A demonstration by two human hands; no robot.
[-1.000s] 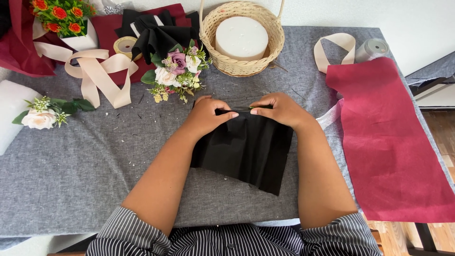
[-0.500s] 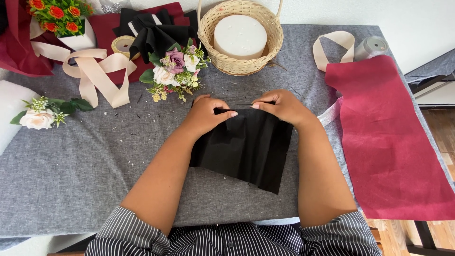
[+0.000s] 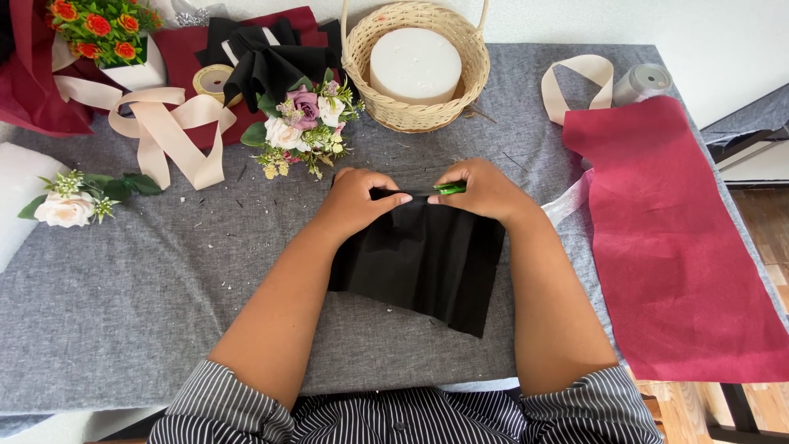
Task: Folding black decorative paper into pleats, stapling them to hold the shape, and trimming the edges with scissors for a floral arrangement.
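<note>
A black sheet of wrapping paper (image 3: 423,263) lies pleated on the grey table cloth (image 3: 131,279) in front of me. My left hand (image 3: 357,201) pinches its gathered top edge from the left. My right hand (image 3: 485,191) pinches the same edge from the right and holds a small green piece (image 3: 449,188) against it, maybe wire or tape. The fingertips of the two hands nearly meet over the fold.
A wicker basket (image 3: 362,57) with a white foam cylinder (image 3: 416,64) stands at the back. Beside it lie a small flower bunch (image 3: 300,123), cream ribbon (image 3: 164,131), black folded paper (image 3: 267,57) and a white rose sprig (image 3: 70,205). A dark red sheet (image 3: 682,247) covers the right side.
My hands have shifted slightly along the black sheet's top edge, and a green piece now shows at my right fingertips.
</note>
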